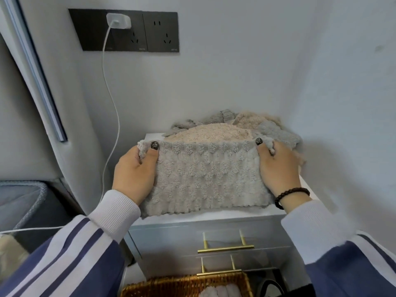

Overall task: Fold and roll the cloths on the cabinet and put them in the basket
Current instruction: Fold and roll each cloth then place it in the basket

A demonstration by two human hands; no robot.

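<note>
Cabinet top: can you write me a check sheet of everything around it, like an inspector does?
Surface: white cabinet top, mostly covered by cloths.
Job's things: grey cloth at the front; pile of cloths, beige and grey, heaped behind it; wicker basket on the floor below, with rolled cloths inside.
Clutter: nothing seen.
Hands: left hand and right hand pinch the grey cloth's far corners, thumbs on top.
Cables: white cable hangs from a charger in the wall sockets, running down left of the cabinet.
Surroundings: white walls; drawers with gold handles; grey bin at left.
</note>
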